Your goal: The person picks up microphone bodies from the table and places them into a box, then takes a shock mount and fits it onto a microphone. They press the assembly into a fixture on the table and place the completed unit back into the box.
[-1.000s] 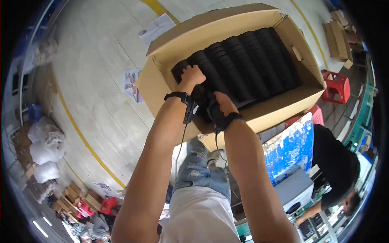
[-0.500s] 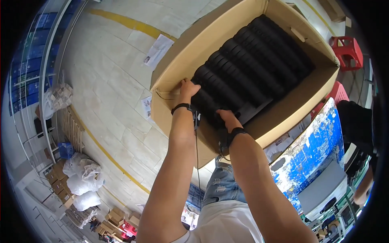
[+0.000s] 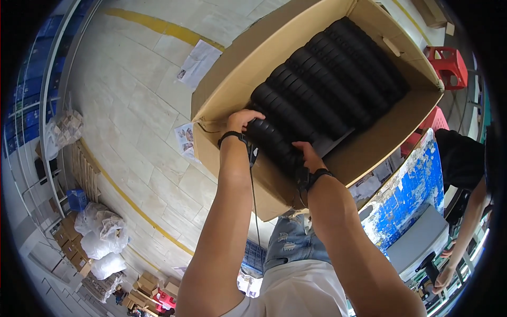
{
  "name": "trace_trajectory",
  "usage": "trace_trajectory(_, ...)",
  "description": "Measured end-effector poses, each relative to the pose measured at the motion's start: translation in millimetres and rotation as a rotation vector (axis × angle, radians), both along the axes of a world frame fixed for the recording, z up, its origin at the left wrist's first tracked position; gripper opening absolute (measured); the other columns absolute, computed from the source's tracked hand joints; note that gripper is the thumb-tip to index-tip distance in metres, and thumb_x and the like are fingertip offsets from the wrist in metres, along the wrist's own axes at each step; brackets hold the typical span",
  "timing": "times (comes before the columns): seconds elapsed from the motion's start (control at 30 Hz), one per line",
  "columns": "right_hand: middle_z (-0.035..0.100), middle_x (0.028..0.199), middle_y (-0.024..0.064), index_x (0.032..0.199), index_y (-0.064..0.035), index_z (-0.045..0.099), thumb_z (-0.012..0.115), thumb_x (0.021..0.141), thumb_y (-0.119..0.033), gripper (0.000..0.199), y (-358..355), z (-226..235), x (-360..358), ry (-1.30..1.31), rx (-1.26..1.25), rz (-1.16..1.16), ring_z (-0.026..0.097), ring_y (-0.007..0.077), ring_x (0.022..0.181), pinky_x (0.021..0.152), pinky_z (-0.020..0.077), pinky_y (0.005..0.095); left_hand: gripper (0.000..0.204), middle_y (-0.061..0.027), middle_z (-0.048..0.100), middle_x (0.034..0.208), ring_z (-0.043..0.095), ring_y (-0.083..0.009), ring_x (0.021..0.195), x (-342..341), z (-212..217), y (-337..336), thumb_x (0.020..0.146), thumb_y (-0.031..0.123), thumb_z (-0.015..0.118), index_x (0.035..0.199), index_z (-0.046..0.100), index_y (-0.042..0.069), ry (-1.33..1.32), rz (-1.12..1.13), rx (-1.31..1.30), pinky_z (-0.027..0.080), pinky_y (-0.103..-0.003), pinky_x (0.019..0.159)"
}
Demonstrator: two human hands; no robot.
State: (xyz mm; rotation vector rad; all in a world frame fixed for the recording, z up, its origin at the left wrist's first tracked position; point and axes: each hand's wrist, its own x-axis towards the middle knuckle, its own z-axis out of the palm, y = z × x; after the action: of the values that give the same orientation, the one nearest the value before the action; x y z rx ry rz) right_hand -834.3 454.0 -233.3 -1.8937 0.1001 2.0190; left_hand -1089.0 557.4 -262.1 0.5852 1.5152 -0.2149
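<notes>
Now, with the cardboard box (image 3: 232,84) swung toward two o'clock, your left hand (image 3: 242,119) and right hand (image 3: 307,156) curl their fingers around the nearest black roll (image 3: 272,141), apparently poised for lifting.

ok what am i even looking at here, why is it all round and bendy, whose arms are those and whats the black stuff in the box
This is one picture from a wide fisheye camera worn on a person's head, looking down, so straight edges curve. The two bare arms rising from the bottom are the wearer's own. The left hand and right hand both grip one end of a row of black ribbed discs, packed in rows inside a big open cardboard box standing on a tiled floor. A red stool stands beyond the box. At the right edge is another person.
</notes>
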Motion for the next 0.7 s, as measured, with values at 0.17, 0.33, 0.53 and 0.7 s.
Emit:
trace_trajectory(0.17, 0.063, 0.111, 0.0129, 0.115, -0.0042, 0.06, 0.066, 0.084, -0.033, 0.042, -11.3, -50.1, 23.0, 0.303, 0.066, -0.134, 0.062, 0.0239, 0.103, 0.095, 0.048, 0.0363, 0.067, -0.0071, 0.052, 0.13, 0.048, -0.0241, 0.119, 9.1, -4.5, 6.5, 0.067, 0.042, 0.077, 0.124, 0.054, 0.015, -0.137, -0.011, -0.145, 0.042, -0.04, 0.094)
trace_trajectory(0.33, 0.065, 0.109, 0.0109, 0.107, -0.0017, 0.066, 0.075, 0.074, -0.03, 0.044, 0.9, 4.8, -2.3, 0.382, -0.104, -0.16, 0.063, 0.0237, 0.096, 0.088, 0.0487, 0.0336, 0.055, -0.0037, 0.064, 0.114, 0.059, -0.0197, 0.103, 12.7, 5.8, -12.7, 0.069, 0.036, 0.078, 0.116, 0.06, 0.014, -0.273, 0.012, -0.238, 0.044, -0.039, 0.09)
trace_trajectory(0.53, 0.065, 0.112, 0.0108, 0.116, -0.0011, 0.06, 0.071, 0.081, -0.036, 0.05, -3.2, -53.4, 5.4, 0.199, 0.083, -0.098, 0.065, 0.0234, 0.096, 0.09, 0.0505, 0.0355, 0.065, -0.0088, 0.056, 0.128, 0.049, -0.0226, 0.119, 32.8, 1.1, 5.6, 0.063, 0.04, 0.08, 0.119, 0.059, 0.014, -0.07, -0.099, -0.116, 0.04, -0.039, 0.092)
trace_trajectory(0.7, 0.064, 0.113, 0.0109, 0.118, -0.0011, 0.058, 0.07, 0.081, -0.038, 0.053, -10.8, -59.2, 6.2, 0.194, 0.093, -0.06, 0.064, 0.0236, 0.097, 0.091, 0.05, 0.0353, 0.075, -0.0126, 0.047, 0.135, 0.042, -0.03, 0.122, 28.5, -9.3, -12.0, 0.06, 0.038, 0.078, 0.127, 0.053, 0.015, -0.035, -0.301, 0.046, 0.037, -0.044, 0.096)
